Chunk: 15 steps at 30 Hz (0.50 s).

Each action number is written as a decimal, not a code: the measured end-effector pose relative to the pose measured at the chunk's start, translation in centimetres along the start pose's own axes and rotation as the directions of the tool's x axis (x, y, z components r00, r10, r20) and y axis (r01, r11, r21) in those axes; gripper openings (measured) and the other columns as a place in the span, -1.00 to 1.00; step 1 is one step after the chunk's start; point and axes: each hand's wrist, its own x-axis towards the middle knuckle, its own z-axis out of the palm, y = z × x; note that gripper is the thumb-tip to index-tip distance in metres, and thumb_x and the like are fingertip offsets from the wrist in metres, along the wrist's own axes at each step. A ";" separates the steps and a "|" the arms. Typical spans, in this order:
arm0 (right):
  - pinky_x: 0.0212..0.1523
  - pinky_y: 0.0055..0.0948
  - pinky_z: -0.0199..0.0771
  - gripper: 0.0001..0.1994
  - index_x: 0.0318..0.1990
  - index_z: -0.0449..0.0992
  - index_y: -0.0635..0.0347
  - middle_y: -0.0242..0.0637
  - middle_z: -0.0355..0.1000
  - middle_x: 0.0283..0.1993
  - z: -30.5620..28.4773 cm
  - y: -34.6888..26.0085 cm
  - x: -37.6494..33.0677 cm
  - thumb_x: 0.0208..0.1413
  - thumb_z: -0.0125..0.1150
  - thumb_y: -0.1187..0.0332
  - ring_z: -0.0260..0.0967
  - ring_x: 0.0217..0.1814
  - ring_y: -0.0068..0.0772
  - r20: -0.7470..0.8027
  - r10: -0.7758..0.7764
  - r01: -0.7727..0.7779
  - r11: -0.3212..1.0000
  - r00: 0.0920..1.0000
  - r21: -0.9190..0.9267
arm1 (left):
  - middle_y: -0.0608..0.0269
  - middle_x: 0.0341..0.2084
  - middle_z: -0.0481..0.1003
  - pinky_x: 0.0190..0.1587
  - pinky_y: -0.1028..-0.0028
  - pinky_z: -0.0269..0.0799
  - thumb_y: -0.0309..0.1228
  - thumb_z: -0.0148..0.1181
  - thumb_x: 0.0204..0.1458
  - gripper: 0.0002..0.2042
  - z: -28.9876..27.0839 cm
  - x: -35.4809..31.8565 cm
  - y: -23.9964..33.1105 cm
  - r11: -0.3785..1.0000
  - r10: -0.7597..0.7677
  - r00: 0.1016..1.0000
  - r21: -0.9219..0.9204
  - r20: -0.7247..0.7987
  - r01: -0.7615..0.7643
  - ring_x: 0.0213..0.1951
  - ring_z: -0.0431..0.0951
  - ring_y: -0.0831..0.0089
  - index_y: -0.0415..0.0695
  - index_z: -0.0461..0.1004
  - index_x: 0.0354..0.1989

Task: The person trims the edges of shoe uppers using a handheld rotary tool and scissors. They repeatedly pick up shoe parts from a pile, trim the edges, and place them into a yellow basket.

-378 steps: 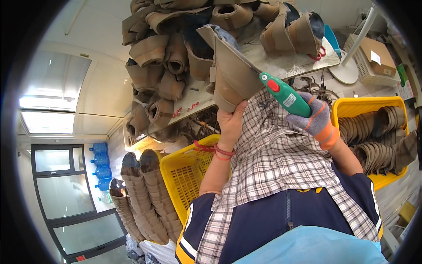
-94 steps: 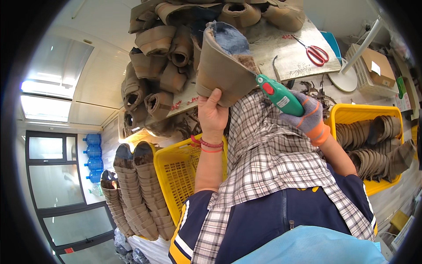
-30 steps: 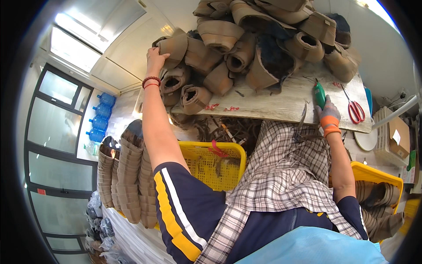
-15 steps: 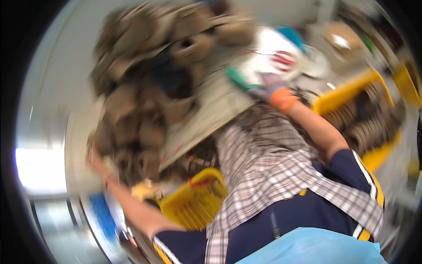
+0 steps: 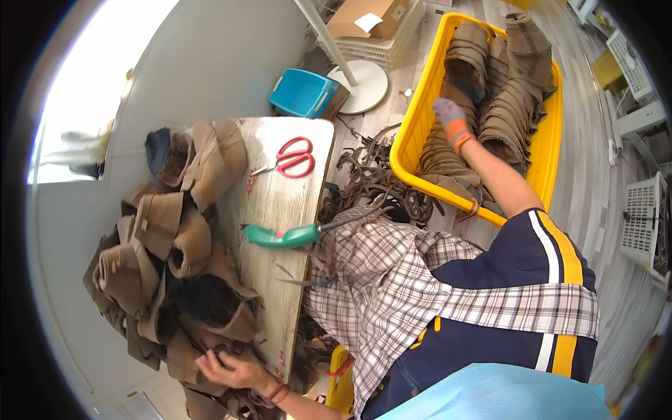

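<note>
My bare left hand, with a red string at the wrist, is at the near end of a heap of curled brown material pieces. Its fingers are apart and touch the pieces without gripping one. In a grey and orange glove, my right hand is over the left side of a yellow basket, beside stacked brown pieces. Its fingers are curled in; what they hold, if anything, is hidden. A green-handled tool with a dark cord and red-handled scissors lie on the table.
The pale wooden table ends just left of my checked apron. Brown strips lie heaped between table and basket. Beyond are a blue bin, a round white stand base and a cardboard box. White crates stand at the right.
The view has swung right, bringing the whole yellow basket in. My right hand has left the green-handled tool and moved to the basket. My left hand stays by the brown heap.
</note>
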 end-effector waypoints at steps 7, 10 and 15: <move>0.42 -0.18 -0.14 -0.24 0.38 -0.28 0.27 -0.07 -0.35 0.46 -4.7 -6.9 7.8 0.25 -0.14 -0.03 -0.38 0.50 -0.10 -0.173 0.451 -0.270 0.753 0.875 0.600 | -0.02 0.14 0.24 0.04 0.31 0.37 -0.57 0.00 0.15 -0.79 1.6 -0.5 7.4 0.934 -0.061 0.965 -0.327 0.255 0.146 0.10 0.35 0.18 -0.32 0.43 -0.06; 0.46 -0.19 -0.34 -0.23 0.39 -0.37 0.20 -0.15 -0.50 0.48 -5.0 -5.0 12.9 0.26 -0.18 -0.05 -0.55 0.52 -0.15 -0.146 0.476 -0.220 0.630 0.867 0.745 | -0.02 0.18 0.18 0.00 0.36 0.41 -0.60 -0.03 0.15 -0.78 2.7 2.5 9.6 0.955 -0.016 0.939 -0.273 0.342 0.116 0.04 0.39 0.22 -0.32 0.41 -0.04; 0.46 -0.18 -0.37 -0.21 0.39 -0.38 0.18 -0.20 -0.52 0.48 -4.4 -1.4 18.1 0.25 -0.15 -0.06 -0.58 0.52 -0.14 -0.245 0.495 -0.122 0.598 0.834 0.792 | -0.01 0.20 0.15 -0.03 0.41 0.45 -0.61 -0.06 0.17 -0.78 4.4 4.6 11.6 0.946 0.012 0.911 -0.301 0.412 0.124 0.00 0.41 0.29 -0.32 0.39 -0.03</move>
